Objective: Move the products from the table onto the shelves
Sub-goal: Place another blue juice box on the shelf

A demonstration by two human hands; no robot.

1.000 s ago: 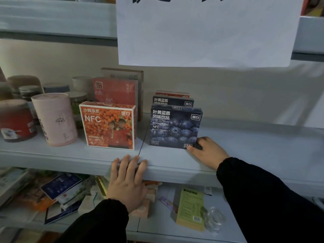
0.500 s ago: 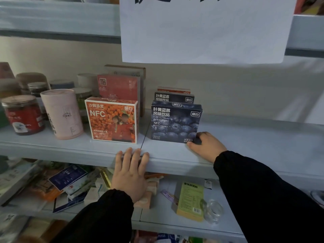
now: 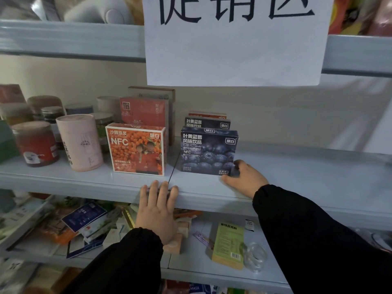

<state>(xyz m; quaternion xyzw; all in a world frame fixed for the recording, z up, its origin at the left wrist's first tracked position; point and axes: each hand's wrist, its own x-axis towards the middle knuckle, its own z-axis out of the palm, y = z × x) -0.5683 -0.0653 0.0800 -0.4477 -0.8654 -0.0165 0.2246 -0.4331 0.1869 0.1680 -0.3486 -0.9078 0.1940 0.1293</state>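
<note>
A pale grey-blue metal shelf (image 3: 297, 177) runs across the view, with a cream back wall behind it and a white paper sign (image 3: 233, 49) bearing large black characters hanging from the shelf above. On the middle shelf stand an orange cardboard box printed with berries (image 3: 136, 149), a pink cardboard cylinder (image 3: 79, 143) and a red-filled jar (image 3: 36, 144) to its left, a taller red box (image 3: 144, 112) behind. A lower shelf (image 3: 191, 257) carries a scatter of packets, a yellow-green box (image 3: 228, 244) and a clear roll of tape (image 3: 255, 256).

The dark blue cardboard box printed with blueberries (image 3: 209, 152) stands upright on the middle shelf, just right of the orange box, with a matching box (image 3: 206, 123) directly behind it.

The right hand (image 3: 247, 180), in a black sleeve, rests on the shelf at the blue box's lower right corner — thumb touching the front edge, fingers curled around the side. Its grip is loose and partly open; whether it actually clamps the box cannot be told. The left hand (image 3: 158, 211) lies flat, fingers spread and extended over the shelf's front lip — open, holding nothing.
</note>
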